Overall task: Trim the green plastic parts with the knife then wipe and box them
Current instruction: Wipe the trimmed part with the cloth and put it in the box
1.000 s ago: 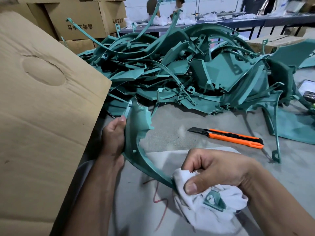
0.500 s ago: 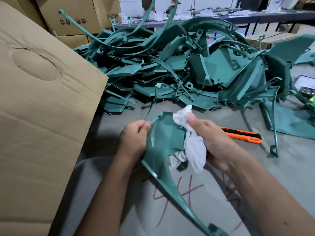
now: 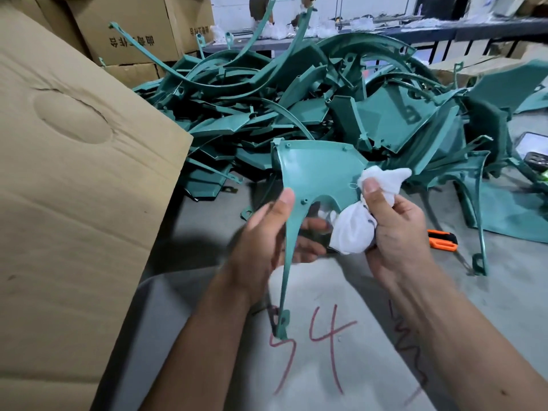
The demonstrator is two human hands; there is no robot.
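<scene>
A green plastic part (image 3: 314, 170) with a flat top and a long thin leg stands upright in front of me. My left hand (image 3: 267, 238) grips its leg, thumb on the front face. My right hand (image 3: 397, 229) holds a bunched white cloth (image 3: 355, 229) and presses it with the thumb against the part's right edge. The orange knife (image 3: 443, 240) lies on the table behind my right hand, partly hidden. A large pile of green parts (image 3: 296, 108) fills the table beyond.
A big cardboard box flap (image 3: 74, 188) rises at the left. More cartons (image 3: 133, 28) stand at the back left. A phone (image 3: 533, 149) lies at the right edge. A grey sheet (image 3: 370, 351) with red marks covers the table near me.
The part was turned upright, its flat face toward me and its leg hanging down. My left hand shifted onto the leg. The cloth moved to the part's right edge.
</scene>
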